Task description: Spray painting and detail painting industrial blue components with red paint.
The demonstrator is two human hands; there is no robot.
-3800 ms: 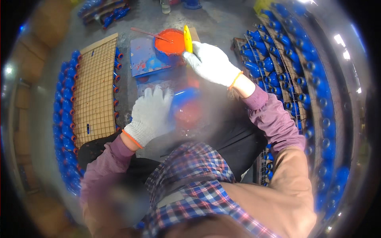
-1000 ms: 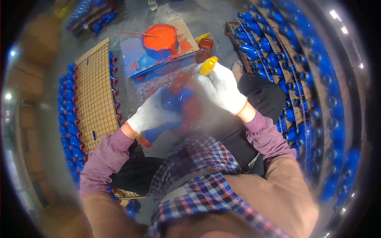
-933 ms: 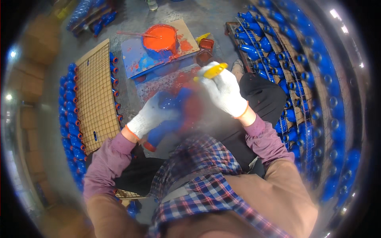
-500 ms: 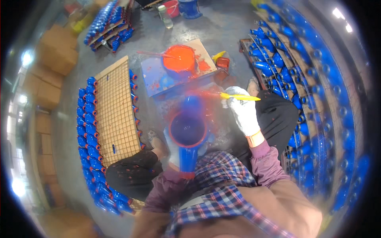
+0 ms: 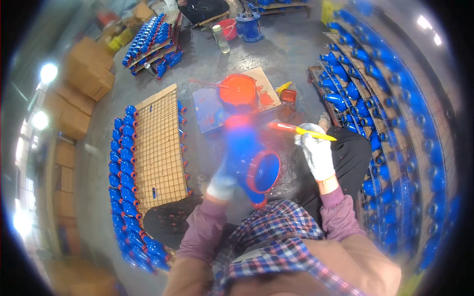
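In front of my lap, my left hand [image 5: 222, 183] in a white glove holds a large blue pipe fitting [image 5: 242, 160] with orange-red rims. Its wide open mouth faces to the right and toward me; the far end is smeared by motion. The left fingers are mostly hidden behind the fitting. My right hand [image 5: 317, 155], also gloved in white, is closed around a yellow-handled paintbrush [image 5: 316, 133]. The brush's red bristle end points left, apart from the fitting's wide rim. Beyond the fitting stands a bucket [image 5: 238, 93] of orange-red paint with a stick across it.
The bucket stands on a paint-spotted board [image 5: 265, 85]. A small red container [image 5: 288, 96] lies to its right. Blue fittings line a mesh-covered board [image 5: 158, 143] at left and racks [image 5: 345, 89] at right. Farther off stand a bottle [image 5: 220, 40] and red bucket [image 5: 227, 30].
The fitting has turned, so its wide mouth has swung from facing up to facing right. My left hand now shows at its left side. The brush has shifted slightly right and down.
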